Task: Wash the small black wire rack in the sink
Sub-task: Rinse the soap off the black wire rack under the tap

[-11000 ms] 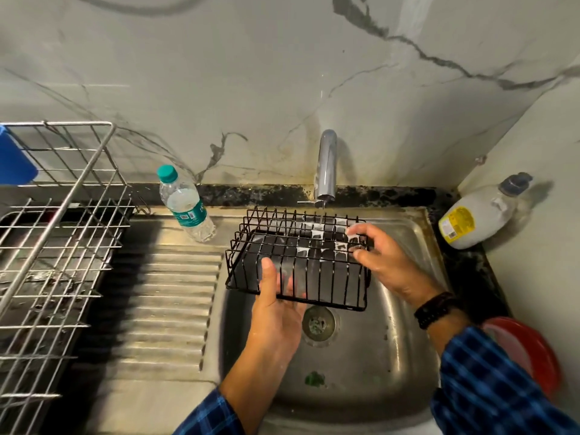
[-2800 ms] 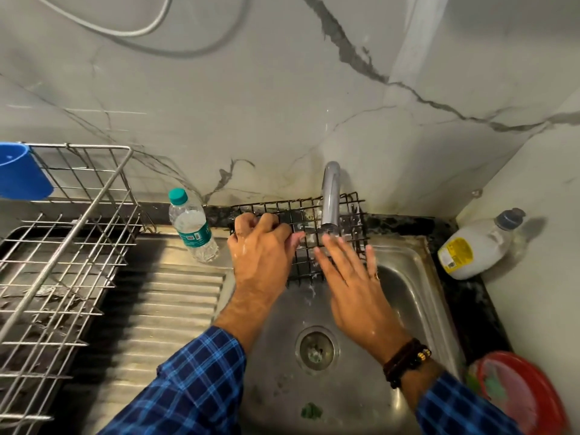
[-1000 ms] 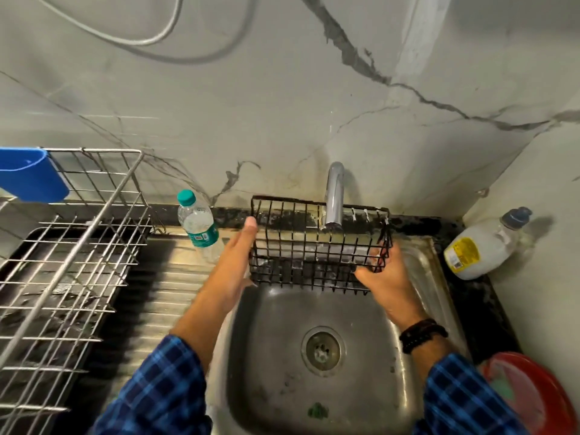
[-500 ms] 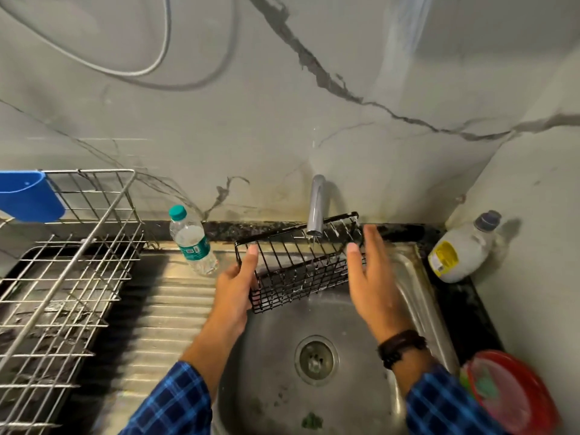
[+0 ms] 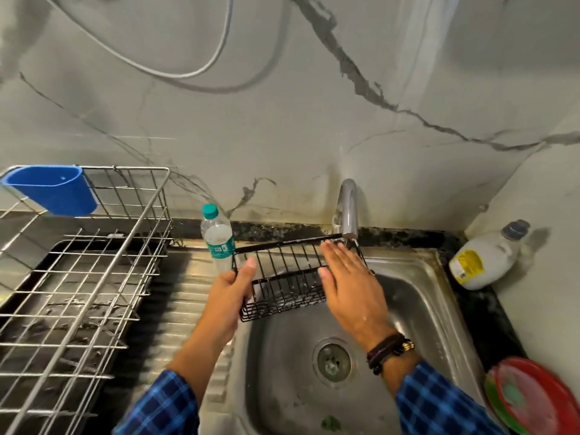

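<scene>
Small black wire rack (image 5: 282,277): a shallow rectangular basket of thin black wire. It has closely spaced upright bars along its walls and a thicker wire along the top rim. The bars look intact and even, and light glints off the lower ones.

Position: the rack is held in the air over the back-left part of the steel sink (image 5: 439,312), clear of the basin floor and the drain (image 5: 333,362). It is tilted, with the far rim rising to the right until its right end sits directly under the spout of the tap (image 5: 348,208).

Left hand (image 5: 229,296): it clamps the rack's left end, with the thumb pressed over the near wall and the other fingers wrapped behind it.

Right hand (image 5: 348,284): it lies flat with the fingers straight and together, laid against the rack's right portion. The fingertips are just below the spout. It grasps nothing. A dark beaded wristband (image 5: 387,348) sits above the blue checked sleeve.

Surroundings: a clear water bottle (image 5: 216,237) with a teal cap stands at the back of the ribbed drainboard, just behind the rack's left corner. A steel dish rack (image 5: 78,293) carrying a blue holder (image 5: 53,189) stands at far left. A white soap bottle (image 5: 483,262) lies on the dark counter to the right. A red plate (image 5: 533,400) sits at the near right corner.
</scene>
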